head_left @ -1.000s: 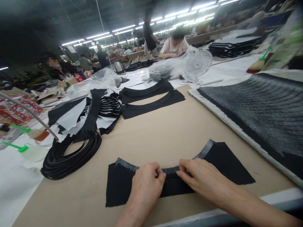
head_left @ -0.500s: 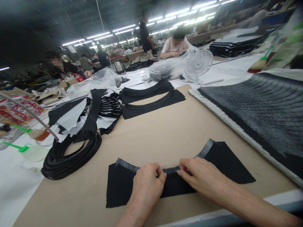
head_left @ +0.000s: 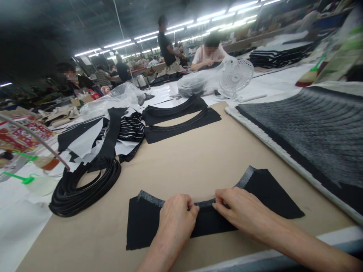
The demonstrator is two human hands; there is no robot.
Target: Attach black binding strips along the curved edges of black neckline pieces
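A black fabric panel [head_left: 272, 196] with a curved upper edge lies on the tan work surface right before me. Along that curve runs a grey fuzzy strip [head_left: 153, 198], folded over the edge. My left hand [head_left: 178, 215] pinches the edge left of the curve's middle, thumb against forefinger. A short way to the right, my right hand [head_left: 235, 206] pinches the same edge. Both hands hide parts of the strip under the fingers. Two similar black panels [head_left: 181, 130] with finished curved edges lie farther back.
A coil of black strips [head_left: 85, 192] and a pile of black and white pieces [head_left: 113, 132] are at left. Fuzzy grey-black sheets [head_left: 309, 139] lie on a white-edged board at right. Behind stand a white fan [head_left: 236, 77], green-tipped bottles [head_left: 36, 184] and several people.
Both hands keep their pinch on the panel's edge with barely any shift. In the background, a standing person has moved slightly left and a seated person's hand has risen.
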